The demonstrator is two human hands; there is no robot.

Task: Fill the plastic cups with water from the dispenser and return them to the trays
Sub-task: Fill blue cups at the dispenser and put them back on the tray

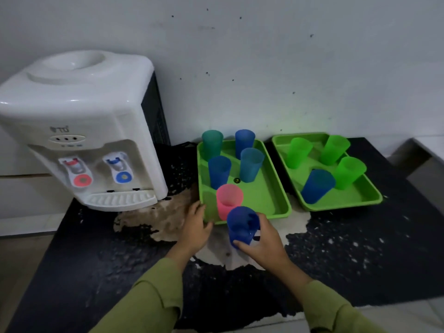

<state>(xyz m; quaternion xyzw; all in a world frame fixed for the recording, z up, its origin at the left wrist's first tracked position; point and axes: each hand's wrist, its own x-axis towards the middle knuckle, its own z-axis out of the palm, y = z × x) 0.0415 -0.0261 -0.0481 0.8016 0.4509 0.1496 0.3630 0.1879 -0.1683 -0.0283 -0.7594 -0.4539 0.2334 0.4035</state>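
My right hand grips a blue plastic cup just in front of the near edge of the left green tray. My left hand rests with relaxed fingers against that tray's near left corner, holding nothing. A pink cup stands in the tray's near part, with several blue and teal cups behind it. The white water dispenser stands at the left, with a red tap and a blue tap above its drip grille. A second green tray on the right holds three green cups and one blue cup.
Both trays and the dispenser stand on a black worn countertop with peeled pale patches near the hands. A white wall runs behind. A lighter surface edge shows at far right.
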